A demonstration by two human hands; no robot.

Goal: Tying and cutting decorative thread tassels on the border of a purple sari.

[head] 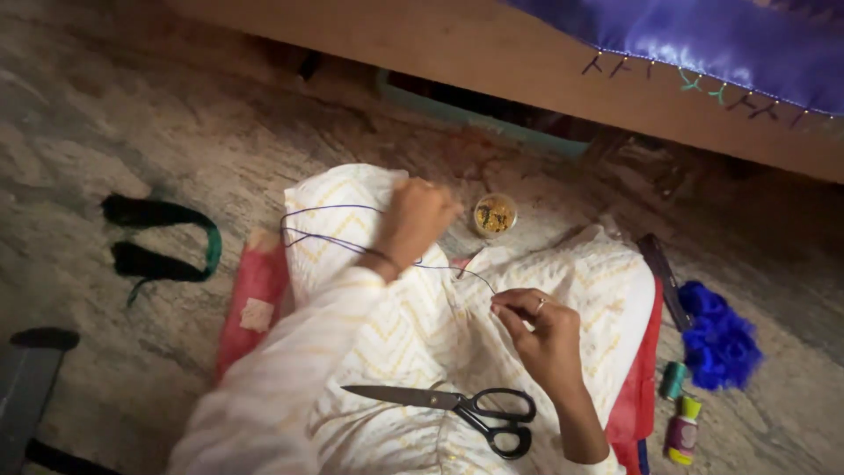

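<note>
- I'm looking down at one white cloth with yellow zigzag lines, spread over the lap and the floor.
- Left hand is raised over the cloth's far end, fingers curled shut; it seems to pull one blue thread taut, though I can't see the pinch itself.
- Right hand rests on the cloth, thumb and forefinger pinched shut on the thread's near end; whether there's a needle is too small to tell.
- The thread runs from the right hand up past the left wrist and loops out to the left.
- One pair of black-handled scissors lies closed on the cloth, just beside the right wrist.
- One small round cup with yellowish bits stands on the floor just past the left hand.
- One red cloth shows beneath the white one.
- Right side: one blue tuft and two small spools.
- Left: one green-and-black band on the floor, well apart.
</note>
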